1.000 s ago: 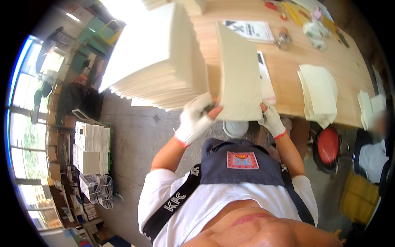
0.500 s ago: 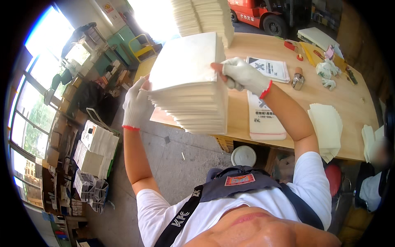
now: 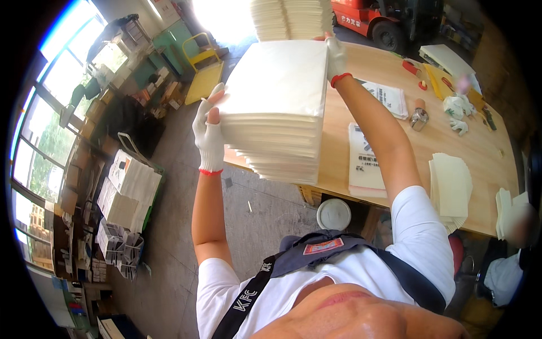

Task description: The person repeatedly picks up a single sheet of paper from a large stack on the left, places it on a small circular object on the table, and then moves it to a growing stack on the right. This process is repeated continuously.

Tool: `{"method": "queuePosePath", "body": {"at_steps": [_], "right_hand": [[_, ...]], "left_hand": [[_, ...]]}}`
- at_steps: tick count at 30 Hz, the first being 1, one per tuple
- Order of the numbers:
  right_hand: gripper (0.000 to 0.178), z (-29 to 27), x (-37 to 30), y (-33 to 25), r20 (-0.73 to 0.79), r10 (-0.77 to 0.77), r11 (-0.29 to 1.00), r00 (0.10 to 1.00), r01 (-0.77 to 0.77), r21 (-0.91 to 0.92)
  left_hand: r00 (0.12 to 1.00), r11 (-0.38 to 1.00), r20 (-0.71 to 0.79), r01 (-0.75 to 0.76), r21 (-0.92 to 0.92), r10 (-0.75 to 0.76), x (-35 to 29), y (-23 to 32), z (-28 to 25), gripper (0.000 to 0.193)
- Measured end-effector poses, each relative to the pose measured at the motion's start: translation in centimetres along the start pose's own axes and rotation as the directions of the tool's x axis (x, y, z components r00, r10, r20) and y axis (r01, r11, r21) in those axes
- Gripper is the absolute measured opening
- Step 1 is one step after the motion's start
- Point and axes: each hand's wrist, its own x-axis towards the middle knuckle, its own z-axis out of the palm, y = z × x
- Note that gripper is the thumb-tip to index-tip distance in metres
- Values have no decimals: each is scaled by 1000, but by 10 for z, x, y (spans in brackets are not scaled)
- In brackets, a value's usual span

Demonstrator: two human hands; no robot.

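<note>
The left hand (image 3: pixel 209 138), gloved, is clamped flat against the nine o'clock side of a thick stack of white paper sheets (image 3: pixel 279 113), thumb up over its edge. The right hand (image 3: pixel 337 56) grips the far corner at one o'clock, fingers closed over the top. Pressed from both sides, the stack probably stays squared, raised above the table (image 3: pixel 395 152), where printed leaflets (image 3: pixel 367 164) lie at four o'clock.

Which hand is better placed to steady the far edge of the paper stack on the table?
Right. The right hand already rests on the far top edge of the paper stack, over the table. The left hand holds the near left side.
</note>
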Motion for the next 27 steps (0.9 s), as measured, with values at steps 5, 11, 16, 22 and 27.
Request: {"method": "queuePosePath", "body": {"at_steps": [5,11,16,22,27], "right_hand": [[30,-5,2,8,-47,-153,984,987,148,-100],[32,-21,7,-12,36,32,956,999,-20,-293],[33,-85,-75,-19,-221,-133,989,966,143,28],[26,-215,-303,-27,-339,296,859,893,-404,-315],[16,-314,-402,-94,-871,-10,800,491,-519,-302]], "left_hand": [[996,997,-95,12,79,-4,-1,-1,5,78],[983,990,-158,-108,-90,93,-9,-3,13,76],[899,953,-438,-146,-265,16,-53,-46,-3,62],[685,782,-407,607,-140,-605,-272,-213,-26,40],[703,766,313,619,171,-638,-360,-169,83,26]]}}
